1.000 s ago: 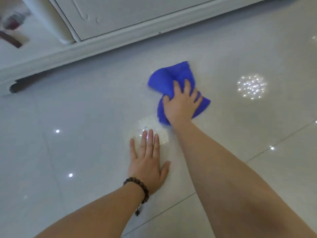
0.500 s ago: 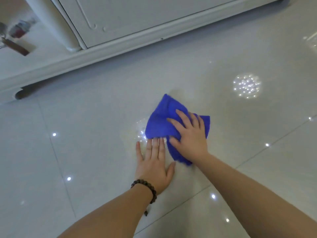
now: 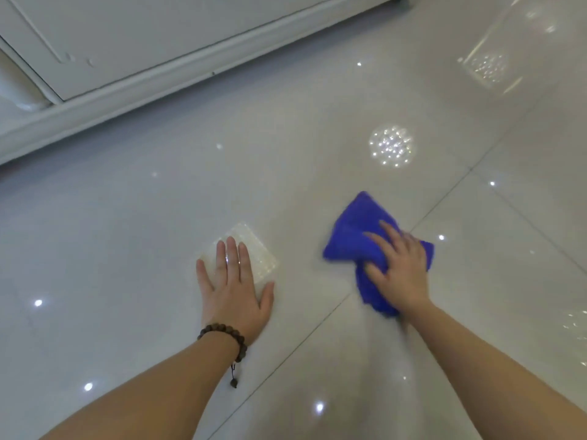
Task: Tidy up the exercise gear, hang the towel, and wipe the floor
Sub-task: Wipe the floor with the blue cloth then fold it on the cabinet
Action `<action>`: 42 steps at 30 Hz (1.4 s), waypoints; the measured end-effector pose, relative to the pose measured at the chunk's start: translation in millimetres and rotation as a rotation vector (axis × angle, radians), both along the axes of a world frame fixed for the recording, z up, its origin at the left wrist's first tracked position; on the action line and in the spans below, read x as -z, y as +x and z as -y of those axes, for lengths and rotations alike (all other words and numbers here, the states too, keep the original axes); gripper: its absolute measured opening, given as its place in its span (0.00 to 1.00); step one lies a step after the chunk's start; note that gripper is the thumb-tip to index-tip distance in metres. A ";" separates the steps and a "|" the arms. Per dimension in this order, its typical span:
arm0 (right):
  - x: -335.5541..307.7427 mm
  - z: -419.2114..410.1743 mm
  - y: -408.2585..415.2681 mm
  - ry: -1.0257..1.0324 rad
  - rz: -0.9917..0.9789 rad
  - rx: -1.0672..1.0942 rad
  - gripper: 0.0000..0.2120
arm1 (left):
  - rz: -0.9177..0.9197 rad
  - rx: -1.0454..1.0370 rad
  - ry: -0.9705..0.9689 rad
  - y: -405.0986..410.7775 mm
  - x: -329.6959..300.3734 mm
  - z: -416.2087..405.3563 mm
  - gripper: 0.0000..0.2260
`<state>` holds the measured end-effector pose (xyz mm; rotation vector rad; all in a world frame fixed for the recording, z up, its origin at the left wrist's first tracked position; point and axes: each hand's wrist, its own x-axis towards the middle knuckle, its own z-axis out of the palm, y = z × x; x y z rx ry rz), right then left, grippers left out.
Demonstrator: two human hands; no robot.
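Right hand (image 3: 401,268) presses the blue cloth (image 3: 359,233) flat on the glossy tiled floor (image 3: 127,217).
Cloth's long axis runs 11 to 5 o'clock; left hand (image 3: 235,287) splayed flat; white cabinet base (image 3: 127,100) at 11 o'clock.

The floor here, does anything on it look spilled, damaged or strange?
Nothing stands out. The glossy tiled floor shows only light reflections. The right hand presses a crumpled blue cloth; the left hand lies flat.

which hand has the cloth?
The right hand, pressing the blue cloth on the tiled floor. The left hand, the one with the bead bracelet, lies flat on bare tile.
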<state>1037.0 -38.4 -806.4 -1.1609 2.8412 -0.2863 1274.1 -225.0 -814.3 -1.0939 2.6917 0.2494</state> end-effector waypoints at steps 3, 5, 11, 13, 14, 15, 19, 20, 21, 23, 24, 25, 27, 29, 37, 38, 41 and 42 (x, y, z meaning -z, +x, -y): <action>-19.3 -47.7 -46.2 -0.040 0.159 1.061 0.28 | -0.003 -0.009 -0.010 -0.6 0.3 -1.6 0.36; -21.6 -36.2 -10.5 -0.024 0.146 1.063 0.28 | 0.011 -0.009 -0.014 0.0 -0.7 -3.1 0.35; -4.1 2.1 178.3 0.024 0.069 -0.185 0.28 | 0.039 0.012 0.033 -1.4 -6.5 -1.2 0.34; -2.4 -9.2 161.4 -0.013 0.078 -0.149 0.28 | -0.024 0.051 0.099 4.6 -12.3 2.6 0.32; -3.2 -16.8 147.2 0.005 0.066 -0.065 0.28 | -0.060 0.076 0.141 10.9 -17.4 3.2 0.32; -5.3 -25.7 132.8 0.032 0.069 0.058 0.28 | -0.082 0.094 0.179 20.1 -23.6 1.6 0.31; -28.2 -65.3 107.3 0.161 0.237 0.600 0.30 | -0.029 0.068 0.267 82.1 -51.7 -22.1 0.31; -34.8 -69.3 112.3 0.185 0.282 0.678 0.30 | 0.011 0.076 0.269 101.5 -57.0 -29.6 0.32; -41.6 -68.7 123.6 0.199 0.319 0.722 0.31 | 0.063 0.091 0.267 120.8 -60.9 -36.2 0.33; -43.5 -53.1 169.9 0.229 0.338 0.664 0.31 | 0.174 0.106 0.286 157.6 -64.3 -44.8 0.35; -41.0 -42.2 202.9 0.245 0.320 0.542 0.31 | 0.223 0.110 0.312 173.9 -64.3 -48.3 0.36; -38.6 -29.8 239.3 0.252 0.299 0.354 0.31 | 0.266 0.121 0.336 188.2 -63.9 -51.5 0.38; -38.0 -17.2 299.2 0.265 0.260 -0.056 0.31 | 0.335 0.183 0.345 207.7 -60.5 -55.9 0.43; -36.7 -24.6 298.1 0.242 0.269 -0.257 0.30 | 0.379 0.240 0.341 213.3 -55.6 -55.9 0.48; -38.9 -87.5 229.5 0.186 0.362 0.692 0.30 | 0.376 0.293 0.374 214.0 -67.4 -50.0 0.53; -39.1 -84.3 253.7 0.211 0.334 0.654 0.30 | 0.350 0.288 0.362 216.7 -73.5 -50.5 0.51; -36.4 -71.2 336.0 0.261 0.307 0.242 0.30 | 0.312 0.323 0.286 233.2 -93.9 -56.4 0.49; -36.5 -72.5 355.5 0.288 0.302 0.104 0.31 | 0.320 0.333 0.263 240.9 -96.4 -59.0 0.49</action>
